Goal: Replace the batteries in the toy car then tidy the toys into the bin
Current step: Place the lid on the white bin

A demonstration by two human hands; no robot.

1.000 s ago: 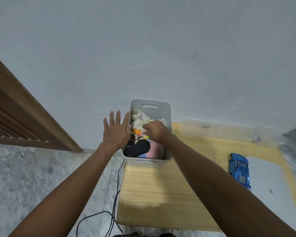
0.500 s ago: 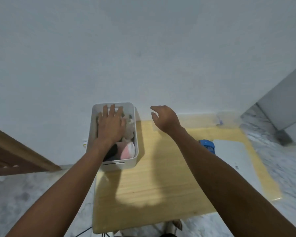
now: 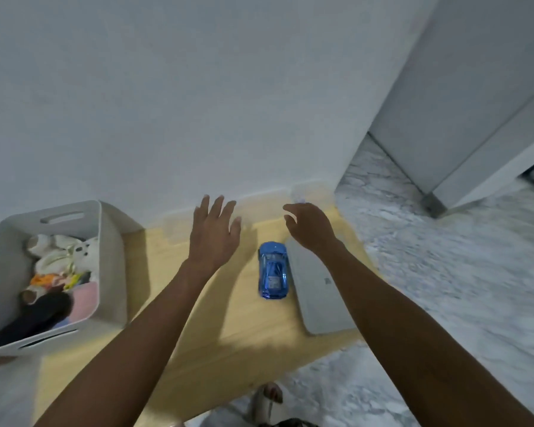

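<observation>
A blue toy car (image 3: pixel 273 270) lies on the wooden table (image 3: pixel 216 322), nose pointing toward the wall. At the table's left end stands a white bin (image 3: pixel 108 266) filled with plush toys and other soft things. My left hand (image 3: pixel 214 232) hovers over the table left of the car, fingers spread and empty. Just right of the car's front is my right hand (image 3: pixel 309 229), above the table with fingers loosely curved, holding nothing.
A flat white lid (image 3: pixel 318 306) lies on the table right of the car. A clear plastic container (image 3: pixel 179 229) sits against the wall at the table's back. Marble floor surrounds the table, and a grey cabinet (image 3: pixel 475 97) stands at the right.
Both hands have left the bin and moved right toward the blue car. The view has swung right, so the bin now sits at the far left.
</observation>
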